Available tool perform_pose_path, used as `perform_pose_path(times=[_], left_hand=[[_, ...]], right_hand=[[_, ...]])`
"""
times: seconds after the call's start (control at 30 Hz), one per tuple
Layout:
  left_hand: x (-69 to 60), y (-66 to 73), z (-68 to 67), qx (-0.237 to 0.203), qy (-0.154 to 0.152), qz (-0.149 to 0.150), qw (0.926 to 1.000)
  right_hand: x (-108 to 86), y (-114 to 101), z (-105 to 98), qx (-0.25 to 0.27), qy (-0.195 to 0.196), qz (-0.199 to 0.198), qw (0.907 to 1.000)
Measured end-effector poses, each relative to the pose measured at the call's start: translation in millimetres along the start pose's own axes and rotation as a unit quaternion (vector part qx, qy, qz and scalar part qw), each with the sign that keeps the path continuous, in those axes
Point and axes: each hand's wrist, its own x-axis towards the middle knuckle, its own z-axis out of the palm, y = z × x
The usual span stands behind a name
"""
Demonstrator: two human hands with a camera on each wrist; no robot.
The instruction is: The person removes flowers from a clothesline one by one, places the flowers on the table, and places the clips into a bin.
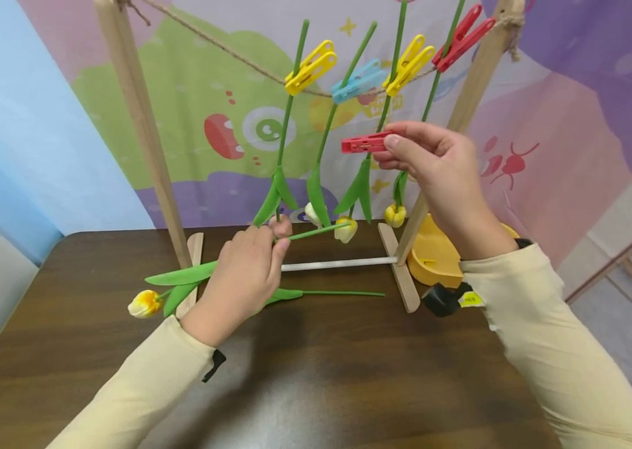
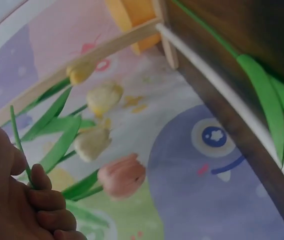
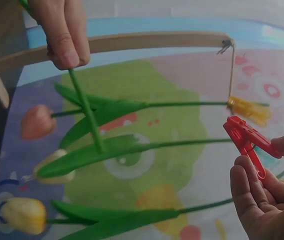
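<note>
My left hand [image 1: 245, 274] grips the stem of a yellow-orange artificial tulip [image 1: 144, 304], its bloom pointing left and its bare stem end reaching right. That stem [image 2: 17, 132] rises past my thumb in the left wrist view. Between the thumb and fingers of my right hand [image 1: 439, 168] is a red clothespin [image 3: 246, 142], held in front of the hanging flowers. Four-coloured pegs are not all alike: a yellow clothespin [image 1: 310, 67], a blue clothespin [image 1: 358, 81], another yellow and a red clothespin [image 1: 464, 40] clip several upside-down tulips to a rope [image 1: 226, 57].
Two wooden posts [image 1: 139, 125] carry the rope, joined low down by a white rod [image 1: 338, 265]. Behind my left hand, another tulip's stem [image 1: 344, 293] lies on the dark table [image 1: 316, 386]. A yellow container [image 1: 434, 252] stands by the right post, before a cartoon-printed backdrop [image 1: 198, 112].
</note>
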Motion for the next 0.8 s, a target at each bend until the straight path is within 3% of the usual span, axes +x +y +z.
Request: perform_pose_path(times=[0.23,0.43,0.8], left_hand=[[-4.0,6.4,18.6,0.039,-0.029,0.024,0.9985],[-7.7,9.9,32.5,0.060,-0.004,0.049,0.9970],[-13.3,9.0,43.4,0.067,-0.018,0.046,0.9965]], right_hand=[[-11.8,26.3,-18.0,0.000,0.011,0.032,0.9994],[-17.6,40.6,-28.7,0.020,0.026,0.049,0.9983],[-18.6,56.2,-47.7,0.085,0.075,0.036,0.9929]])
